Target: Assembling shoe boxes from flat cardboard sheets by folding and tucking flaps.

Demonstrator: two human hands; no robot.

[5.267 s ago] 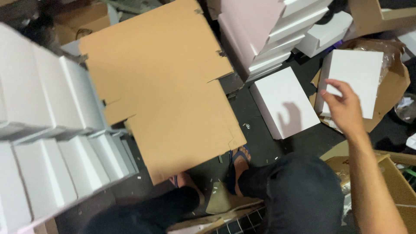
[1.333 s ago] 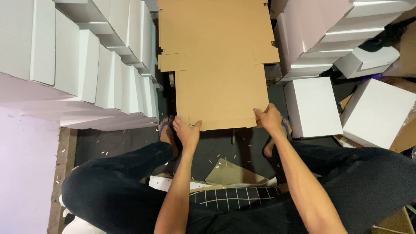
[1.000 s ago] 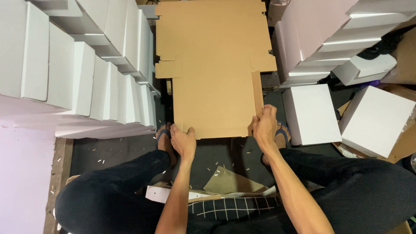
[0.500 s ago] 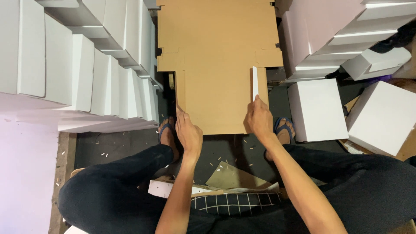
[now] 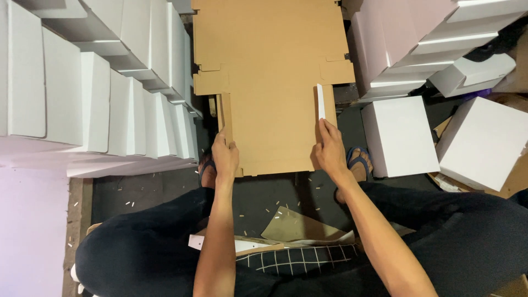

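1. The left hand (image 5: 224, 155) has its grip closed on the left side flap (image 5: 226, 118) of the flat brown cardboard blank (image 5: 272, 82), fingers pinching the narrow strip where it meets the near panel
2. The right hand (image 5: 330, 151) grips the right side flap (image 5: 321, 103) the same way; this strip stands turned up, its white outer face showing
3. A second ago both hands sat at the near edge of the blank with the flaps lying flat; now they have slid further up the sides and the flaps are lifted, so the folding of the side walls looks to have begun
4. The blank lies on the dark floor (image 5: 165, 192) straight ahead of the seated person, near edge between the feet, far end running out of view at the top
5. Room is tight: a leaning row of white boxes (image 5: 110, 99) touches or nearly touches the blank's left edge, stacked white boxes (image 5: 401, 49) crowd its right, and two loose boxes (image 5: 440, 137) sit beside the right foot
6. Open floor remains only near the knees, strewn with small scraps
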